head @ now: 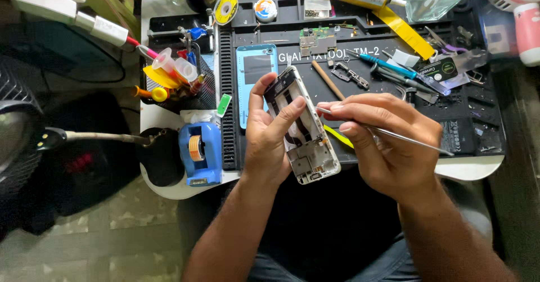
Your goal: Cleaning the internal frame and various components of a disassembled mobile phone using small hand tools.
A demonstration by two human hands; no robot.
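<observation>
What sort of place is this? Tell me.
Probably a phone repair bench: an opened white-framed phone in the left hand, thin metal tweezers in the right hand, a black repair mat with a loose green circuit board.

A black work mat (pixel 360 32) covers the white table (pixel 169 189). On it lie a light blue phone back cover (pixel 254 68), a small green circuit board (pixel 318 40), a wooden stick (pixel 328 79) and a blue-handled screwdriver (pixel 388 66). Off the mat's left edge — a blue tape dispenser (pixel 201 152) and a mesh basket (pixel 180 85) of small tools. A pink fan (pixel 520 6) stands at the far right.
</observation>
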